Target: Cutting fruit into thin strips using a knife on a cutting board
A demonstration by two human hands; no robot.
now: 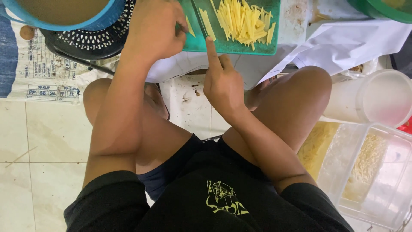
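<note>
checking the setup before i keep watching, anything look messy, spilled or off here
A little. The white surface beside the green cutting board has brownish stains, and small scraps lie on the floor tile between the knees. The yellow strips sit in a loose heap on the board; none has fallen off.

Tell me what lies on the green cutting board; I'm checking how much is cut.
On the green cutting board lies a pile of thin yellow strips, plus a few loose ones near the left hand. That hand covers the board's left end, so anything beneath it is hidden.
</note>
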